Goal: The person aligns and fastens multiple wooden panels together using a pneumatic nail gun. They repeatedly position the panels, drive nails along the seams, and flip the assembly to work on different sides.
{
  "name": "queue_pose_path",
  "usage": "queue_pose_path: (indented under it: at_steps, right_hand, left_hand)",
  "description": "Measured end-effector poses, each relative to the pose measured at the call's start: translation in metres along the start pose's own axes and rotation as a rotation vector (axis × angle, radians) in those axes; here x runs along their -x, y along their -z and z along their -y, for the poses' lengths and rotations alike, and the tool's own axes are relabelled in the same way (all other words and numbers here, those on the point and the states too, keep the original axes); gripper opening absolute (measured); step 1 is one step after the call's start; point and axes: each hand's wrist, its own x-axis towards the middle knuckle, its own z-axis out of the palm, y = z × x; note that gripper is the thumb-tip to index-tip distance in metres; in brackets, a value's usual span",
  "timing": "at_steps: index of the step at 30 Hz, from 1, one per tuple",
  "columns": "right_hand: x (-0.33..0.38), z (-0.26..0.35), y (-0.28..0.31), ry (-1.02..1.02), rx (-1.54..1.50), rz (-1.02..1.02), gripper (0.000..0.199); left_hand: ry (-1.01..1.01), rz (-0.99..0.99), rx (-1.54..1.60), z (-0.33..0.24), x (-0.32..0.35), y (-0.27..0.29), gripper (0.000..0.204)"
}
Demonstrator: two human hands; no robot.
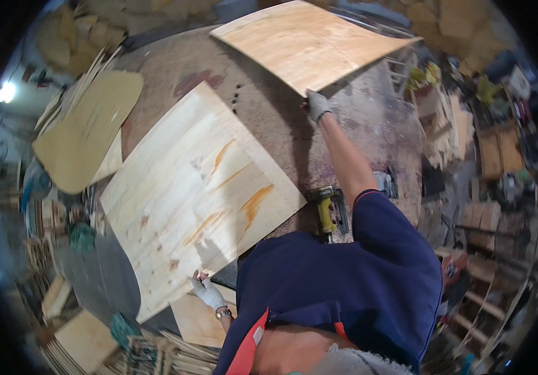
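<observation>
Hands: right [317,106] grips raised plywood sheet [309,44]; left [207,290] touches flat panel [197,194].

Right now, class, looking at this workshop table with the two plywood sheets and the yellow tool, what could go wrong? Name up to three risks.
1. The right hand lifts the far plywood sheet by one edge only; the sheet could tip or slip from the fingers.
2. The yellow power tool lies beside the near plywood sheet; a sliding sheet might knock it.
3. The left hand rests at the near sheet's lower edge, which overhangs the table; fingers could get pinched.
</observation>
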Motion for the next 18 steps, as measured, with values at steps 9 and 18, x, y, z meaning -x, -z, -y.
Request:
queue_pose_path:
  at_steps: [9,18]
  right_hand:
    - [0.176,-0.013,-0.033,0.038,0.309,0.042,0.032]
    - [0.391,-0.085,-0.027,-0.238,0.436,0.393,0.034]
  left_hand:
    - [0.165,0.513,0.55,-0.066,-0.087,-0.104,0.057]
    - [0.446,1.267,1.024,-0.191,-0.067,-0.196,0.067]
